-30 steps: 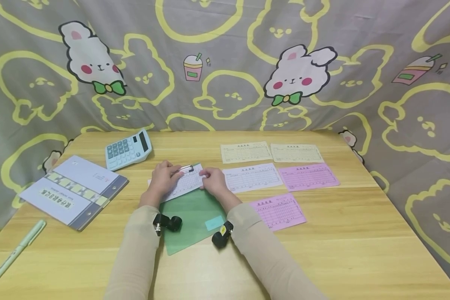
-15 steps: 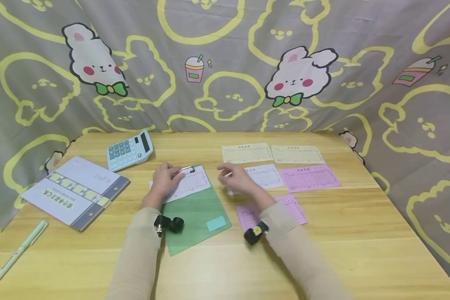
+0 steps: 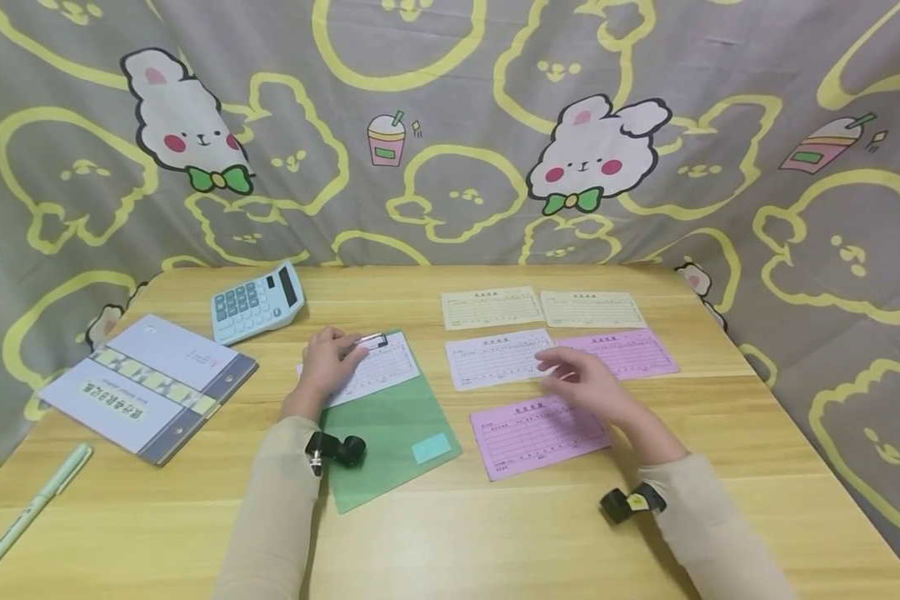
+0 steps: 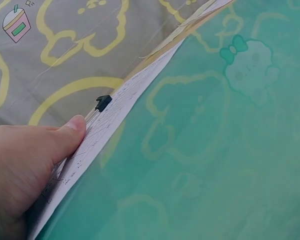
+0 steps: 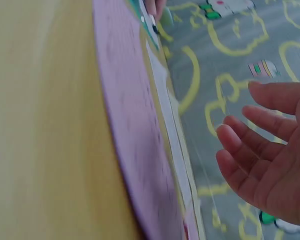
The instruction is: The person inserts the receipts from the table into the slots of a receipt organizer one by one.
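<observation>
My left hand (image 3: pixel 328 362) lies at the top left of a green clipboard (image 3: pixel 390 442), holding it by the metal clip (image 3: pixel 372 340). A white printed form (image 3: pixel 378 367) lies under that clip. In the left wrist view the thumb (image 4: pixel 72 132) presses beside the clip's black end (image 4: pixel 104 103); the other fingers are mostly hidden. My right hand (image 3: pixel 588 383) hovers with relaxed, slightly bent fingers and nothing in them, over the gap between a white form (image 3: pixel 495 360), a pink form (image 3: pixel 637 354) and the nearer pink form (image 3: pixel 532 437). The right wrist view shows this hand (image 5: pixel 270 155) with its fingers apart.
Two cream forms (image 3: pixel 491 307) lie side by side at the back. At the left are a blue calculator (image 3: pixel 257 302), a lilac account book (image 3: pixel 148 386) and a pale green pen (image 3: pixel 32 514). A patterned curtain (image 3: pixel 450 133) hangs behind the wooden table (image 3: pixel 757 483).
My right hand has left the form's right edge on the clipboard and moved right, over the loose forms. My left hand has stayed at the clip.
</observation>
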The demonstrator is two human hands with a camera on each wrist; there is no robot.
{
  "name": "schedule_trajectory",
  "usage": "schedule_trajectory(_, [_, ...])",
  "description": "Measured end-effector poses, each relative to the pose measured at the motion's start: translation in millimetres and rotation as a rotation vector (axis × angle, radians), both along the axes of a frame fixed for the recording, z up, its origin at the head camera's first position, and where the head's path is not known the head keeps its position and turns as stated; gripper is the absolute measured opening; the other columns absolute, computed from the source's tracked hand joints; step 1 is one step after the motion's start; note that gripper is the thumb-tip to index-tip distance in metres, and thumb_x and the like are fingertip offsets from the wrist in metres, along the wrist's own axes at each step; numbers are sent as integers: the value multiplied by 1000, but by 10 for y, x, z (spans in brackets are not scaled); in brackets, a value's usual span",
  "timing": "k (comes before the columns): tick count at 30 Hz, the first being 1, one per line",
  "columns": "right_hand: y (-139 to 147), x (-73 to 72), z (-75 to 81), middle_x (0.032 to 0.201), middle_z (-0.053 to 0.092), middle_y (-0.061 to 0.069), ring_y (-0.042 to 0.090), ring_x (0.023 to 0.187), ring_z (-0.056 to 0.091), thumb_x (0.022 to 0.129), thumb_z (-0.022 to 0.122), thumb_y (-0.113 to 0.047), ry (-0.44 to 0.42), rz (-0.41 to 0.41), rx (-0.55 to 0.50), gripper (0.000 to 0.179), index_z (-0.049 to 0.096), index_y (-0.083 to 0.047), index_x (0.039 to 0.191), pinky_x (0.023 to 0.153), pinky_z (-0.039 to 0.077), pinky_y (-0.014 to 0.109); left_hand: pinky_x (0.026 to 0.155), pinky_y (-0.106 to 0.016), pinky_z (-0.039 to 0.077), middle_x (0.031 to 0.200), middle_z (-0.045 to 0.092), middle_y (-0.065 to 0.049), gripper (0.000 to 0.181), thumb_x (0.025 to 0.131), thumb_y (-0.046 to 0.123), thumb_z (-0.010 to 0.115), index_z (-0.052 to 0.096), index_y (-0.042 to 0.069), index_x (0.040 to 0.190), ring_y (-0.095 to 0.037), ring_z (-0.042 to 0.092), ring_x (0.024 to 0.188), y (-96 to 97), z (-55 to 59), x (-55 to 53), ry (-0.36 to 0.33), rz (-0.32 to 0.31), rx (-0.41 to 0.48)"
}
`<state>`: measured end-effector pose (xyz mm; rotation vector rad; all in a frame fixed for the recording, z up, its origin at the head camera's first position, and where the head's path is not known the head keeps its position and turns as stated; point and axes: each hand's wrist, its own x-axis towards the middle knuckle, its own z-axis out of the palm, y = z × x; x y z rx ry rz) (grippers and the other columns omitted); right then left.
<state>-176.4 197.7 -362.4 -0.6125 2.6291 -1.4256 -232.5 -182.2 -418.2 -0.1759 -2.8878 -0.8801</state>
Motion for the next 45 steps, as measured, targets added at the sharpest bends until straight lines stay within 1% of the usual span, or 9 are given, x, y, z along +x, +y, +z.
schedule_trajectory(6, [358,68,-150,99,55,15,23,83,51,75,64,-8,-35,-63,32,42,51,3,113,74,40,36,83,-43,22,105,42,-13,41,86,32,52,53,6,118,-29,34,98,-5,-5,-3,-3,2,9])
schedule_trajectory(10, [479,121,-227,94,55,15,23,81,49,75,64,-5,-55,-74,49,41,51,4,112,73,39,34,82,-43,23,104,44,-12,41,85,32,53,54,6,117,-29,35,97,-6,-21,-3,16,16,5])
schedule_trajectory(15, [575,183,-359,92,53,15,27,83,46,73,63,3,-20,-38,97,39,53,6,110,72,37,36,82,-43,24,104,44,-12,40,84,33,54,56,7,115,-28,36,97,-10,-32,-3,27,32,18])
schedule_trajectory(20, [633,190,-470,93,50,11,23,82,43,72,65,1,38,-1,148,45,51,3,115,70,35,32,83,-43,24,106,44,-12,40,84,33,53,55,8,116,-29,36,98,1,-16,2,16,35,33])
schedule_trajectory(26, [634,178,-487,108,50,15,25,93,45,69,68,-4,106,39,230,50,51,2,116,81,33,39,83,-43,24,109,44,-12,41,84,34,53,55,9,117,-29,36,99,0,-8,2,-5,43,34])
schedule_trajectory(31, [624,179,-482,109,49,16,29,97,44,70,67,-2,99,48,257,47,51,2,114,84,31,45,83,-43,24,109,44,-12,40,84,34,54,56,10,116,-29,36,100,-7,-13,-7,-6,50,36])
schedule_trajectory(39, [608,199,-485,99,51,9,24,89,45,73,65,-1,131,43,238,36,56,-4,107,77,34,40,83,-42,24,108,44,-11,40,84,34,55,56,10,116,-28,36,99,-13,-47,-19,-3,61,44])
schedule_trajectory(42, [603,203,-493,104,51,11,22,89,45,73,63,2,120,43,200,42,53,-3,113,77,35,38,83,-42,24,108,45,-11,40,83,33,55,56,10,116,-28,36,98,-8,-51,-19,1,62,49])
schedule_trajectory(45, [600,202,-491,114,49,15,27,100,44,74,60,5,85,37,166,47,50,-4,119,85,32,43,83,-42,24,108,45,-12,39,83,33,55,56,11,115,-29,36,98,-1,-48,-18,5,63,56])
